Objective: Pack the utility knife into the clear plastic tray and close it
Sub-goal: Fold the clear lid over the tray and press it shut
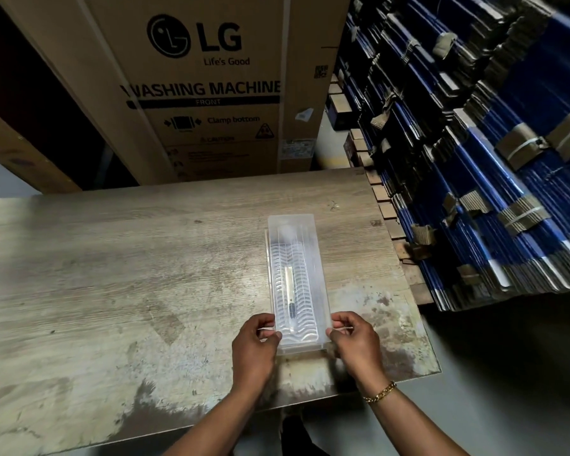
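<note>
A long clear plastic tray [310, 258] lies lengthwise on the worn wooden table [112, 274], its lid folded down over it. Through the plastic I see the utility knife [290, 291], a pale slim body with a dark slider near its near end. My left hand [254, 350] pinches the tray's near left corner. My right hand [356, 343], with a gold bracelet on the wrist, pinches the near right corner. Both thumbs press on top of the lid's edge.
A large cardboard washing-machine box [204, 87] stands behind the table. Stacks of blue flat-packed cartons [474, 192] bound with straps fill the right side, close to the table's right edge. The table's near edge runs just below my wrists.
</note>
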